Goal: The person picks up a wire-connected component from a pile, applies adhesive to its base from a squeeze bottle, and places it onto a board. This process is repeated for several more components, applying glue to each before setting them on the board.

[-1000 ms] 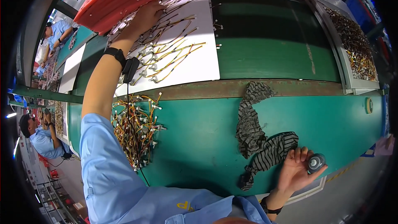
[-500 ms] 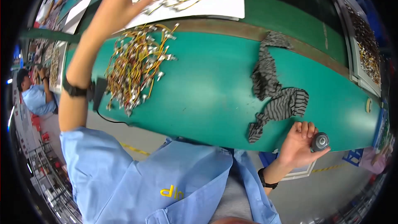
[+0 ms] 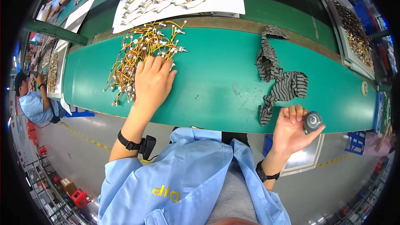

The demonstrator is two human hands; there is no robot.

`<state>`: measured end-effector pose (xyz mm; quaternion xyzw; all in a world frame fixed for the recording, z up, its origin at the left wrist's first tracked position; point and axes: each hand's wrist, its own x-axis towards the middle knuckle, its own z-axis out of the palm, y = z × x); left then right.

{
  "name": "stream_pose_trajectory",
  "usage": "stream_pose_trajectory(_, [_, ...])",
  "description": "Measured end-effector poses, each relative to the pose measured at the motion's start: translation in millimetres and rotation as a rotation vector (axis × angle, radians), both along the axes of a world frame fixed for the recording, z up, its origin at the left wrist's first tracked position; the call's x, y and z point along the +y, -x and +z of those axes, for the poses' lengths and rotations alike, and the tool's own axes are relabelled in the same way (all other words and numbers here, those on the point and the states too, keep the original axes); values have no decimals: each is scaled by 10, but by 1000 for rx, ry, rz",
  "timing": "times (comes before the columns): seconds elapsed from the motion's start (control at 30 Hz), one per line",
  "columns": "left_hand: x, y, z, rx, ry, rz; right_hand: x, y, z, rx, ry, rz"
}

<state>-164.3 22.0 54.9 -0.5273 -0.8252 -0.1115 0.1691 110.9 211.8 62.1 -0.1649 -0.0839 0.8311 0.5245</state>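
The left hand [image 3: 154, 81] is now down at a tangled heap of yellow, red and black wires with white connectors and silvery metal ends [image 3: 135, 48], whereas a second ago it is reaching over the flat white sheet [image 3: 223, 8] and half a second ago it is lifting clear of that sheet's left part. The heap itself keeps its place on the smooth green counter [image 3: 208, 96]; the sheet lies beyond it, on the side away from the person, with similar wired pieces laid in rough rows. For the work in hand, I judge this as a shift of attention from the laid-out pieces to the loose ones in the heap.

The left hand's fingers are bent, palm down, on the near right part of the heap. Their tips are lost among the wires, so I cannot tell whether they grasp any piece or only rest there.

The right hand [image 3: 289, 133] shows no such change. It stays to the right of the heap and well apart from it, palm turned up, its curled fingers and thumb grasping a dark grey round piece with a pale centre [image 3: 313, 122]. A crumpled grey-and-black striped cloth [image 3: 288, 87] also stays put on the counter, between the heap and that round piece
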Motion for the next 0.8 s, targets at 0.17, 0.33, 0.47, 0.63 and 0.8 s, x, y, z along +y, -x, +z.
stream_pose_trajectory(0.17, [24,63,-37,57,130,25,-56,2,2,-29,-13,-23])
stream_pose_trajectory(0.33, [-15,32,-44,127,155,-46,-76,61,25,-38,-25,-4])
stream_pose_trajectory(0.47, [-88,7,-28,96,258,19,-116,98,25,-53,18,-7])
stream_pose_trajectory(0.63, [-199,-150,117,-14,82,-56,-149,57,-20,-48,36,-2])
stream_pose_trajectory(0.8, [-273,-452,503,-726,-275,-95,-148,15,-42,-57,105,-8])
